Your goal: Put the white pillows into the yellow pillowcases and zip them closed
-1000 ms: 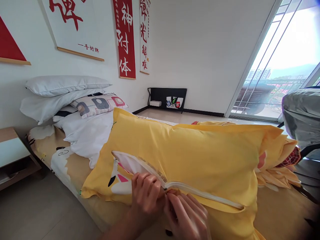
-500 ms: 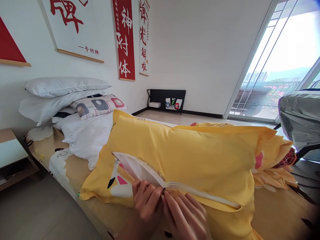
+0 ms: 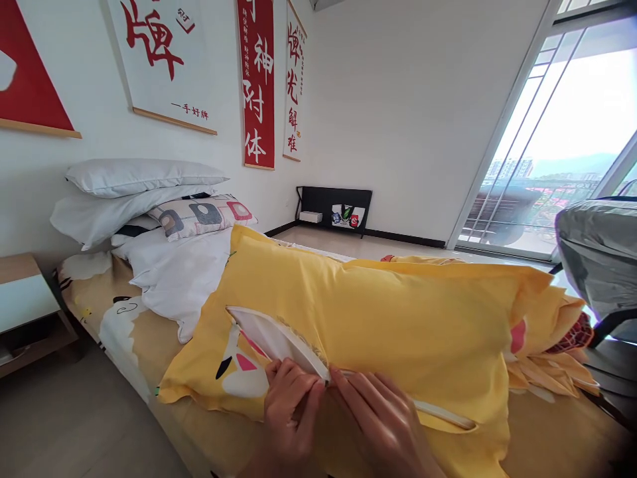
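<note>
A yellow pillowcase (image 3: 408, 318) with a white pillow (image 3: 269, 335) inside lies across the bed in front of me. Its white zipper (image 3: 445, 413) runs along the near side; left of my hands the slit gapes and shows the pillow. My left hand (image 3: 293, 405) is closed on the lower edge of that slit. Fingers bunched, my right hand (image 3: 373, 408) pinches the zipper line just right of where the gap ends. A small dark zipper slider (image 3: 327, 382) shows between the two hands, and I cannot tell whether either one grips it.
White pillows (image 3: 144, 176) and a patterned pillow (image 3: 204, 216) are stacked at the head of the bed (image 3: 119, 332). A nightstand (image 3: 24, 292) stands at left. Crumpled yellow bedding (image 3: 547, 325) lies at right, near a grey-covered object (image 3: 597, 245). A black rack (image 3: 318, 199) leans against the far wall.
My right hand has shifted up onto the zipper line and now covers part of it. My left hand stays at the slit's edge. The view has tilted slightly upward.
</note>
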Tool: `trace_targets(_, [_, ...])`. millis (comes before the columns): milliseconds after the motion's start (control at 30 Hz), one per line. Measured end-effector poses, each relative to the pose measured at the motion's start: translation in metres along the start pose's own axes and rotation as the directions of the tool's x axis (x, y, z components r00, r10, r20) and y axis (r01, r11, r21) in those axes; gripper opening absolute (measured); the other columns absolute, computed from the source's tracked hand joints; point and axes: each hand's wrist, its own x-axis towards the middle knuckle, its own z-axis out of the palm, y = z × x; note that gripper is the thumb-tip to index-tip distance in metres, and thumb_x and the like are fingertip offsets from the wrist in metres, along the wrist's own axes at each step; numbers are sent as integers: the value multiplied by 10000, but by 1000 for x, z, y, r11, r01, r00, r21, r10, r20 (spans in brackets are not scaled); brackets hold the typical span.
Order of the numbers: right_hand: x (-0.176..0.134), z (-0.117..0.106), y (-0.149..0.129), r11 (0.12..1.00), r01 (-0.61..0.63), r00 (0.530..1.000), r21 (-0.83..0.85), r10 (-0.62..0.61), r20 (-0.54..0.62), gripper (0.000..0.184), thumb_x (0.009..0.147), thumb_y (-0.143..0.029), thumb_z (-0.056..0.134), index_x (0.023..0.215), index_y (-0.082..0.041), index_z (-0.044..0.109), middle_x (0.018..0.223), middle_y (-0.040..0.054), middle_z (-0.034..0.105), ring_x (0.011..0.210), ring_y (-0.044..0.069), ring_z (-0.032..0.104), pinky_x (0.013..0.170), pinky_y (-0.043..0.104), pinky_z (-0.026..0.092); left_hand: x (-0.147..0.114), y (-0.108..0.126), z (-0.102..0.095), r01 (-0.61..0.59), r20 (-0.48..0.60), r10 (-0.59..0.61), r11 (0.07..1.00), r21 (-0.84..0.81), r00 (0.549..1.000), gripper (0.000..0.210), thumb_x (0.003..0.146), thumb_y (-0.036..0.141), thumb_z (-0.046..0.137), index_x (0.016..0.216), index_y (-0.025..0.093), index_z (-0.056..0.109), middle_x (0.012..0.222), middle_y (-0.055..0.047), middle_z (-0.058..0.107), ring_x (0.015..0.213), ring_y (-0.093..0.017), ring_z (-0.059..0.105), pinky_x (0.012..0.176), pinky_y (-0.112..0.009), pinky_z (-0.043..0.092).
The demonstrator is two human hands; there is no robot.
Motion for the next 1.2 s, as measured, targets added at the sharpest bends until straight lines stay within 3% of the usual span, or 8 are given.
trace_targets(200, [-2, 0, -2, 997, 70, 997, 21, -71, 41, 224, 907, -50, 459, 1055, -43, 627, 693, 50, 593, 636, 142, 530, 588, 292, 376, 1, 1, -7, -17, -1, 17, 999, -52, 1000, 211, 870, 24, 461, 766, 191, 537, 619, 29, 527, 628, -132, 444, 686, -325, 308])
trace_targets(433, [0, -5, 0, 997, 72, 997, -14, -71, 37, 224, 904, -30, 423, 914, -72, 642, 644, 26, 536, 580, 121, 462, 570, 295, 331, 5, -2, -16, -84, 11, 83, 994, 75, 996, 202, 851, 7, 509, 804, 187, 589, 672, 18, 613, 734, -165, 503, 748, -361, 285])
trace_targets(667, [2, -10, -1, 999, 35, 999, -41, -34, 12, 226, 914, -36, 421, 879, -96, 636, 616, 3, 493, 552, 115, 419, 555, 292, 308, 5, -18, -19, -114, -91, 145, 952, 283, 985, 185, 849, 54, 552, 851, 211, 649, 745, -3, 662, 837, -205, 550, 781, -380, 286])
trace_targets(800, [5, -11, 0, 998, 50, 999, -49, -50, 9, 245, 933, -44, 402, 902, -91, 640, 622, 12, 513, 562, 114, 434, 564, 289, 321, 1, -32, -22, -65, -198, 164, 901, 429, 966, 188, 854, 122, 582, 840, 259, 710, 844, -36, 655, 885, -218, 537, 786, -381, 297])
trace_targets(1067, [4, -5, 3, 996, 71, 995, -53, -75, -64, 263, 944, -68, 396, 829, -106, 630, 609, 12, 505, 540, 110, 416, 551, 282, 313, 3, -56, -36, -19, -258, 164, 874, 486, 952, 140, 838, 115, 632, 826, 234, 705, 774, -17, 647, 841, -195, 541, 730, -345, 302])
trace_targets(1200, [4, -9, 1, 997, 55, 998, -48, -54, 25, 245, 938, -63, 411, 837, -117, 627, 620, 12, 508, 556, 112, 452, 563, 281, 335, 5, -58, -36, -42, -273, 210, 856, 515, 939, 139, 808, 84, 658, 845, 213, 693, 752, -19, 636, 782, -181, 543, 689, -328, 306])
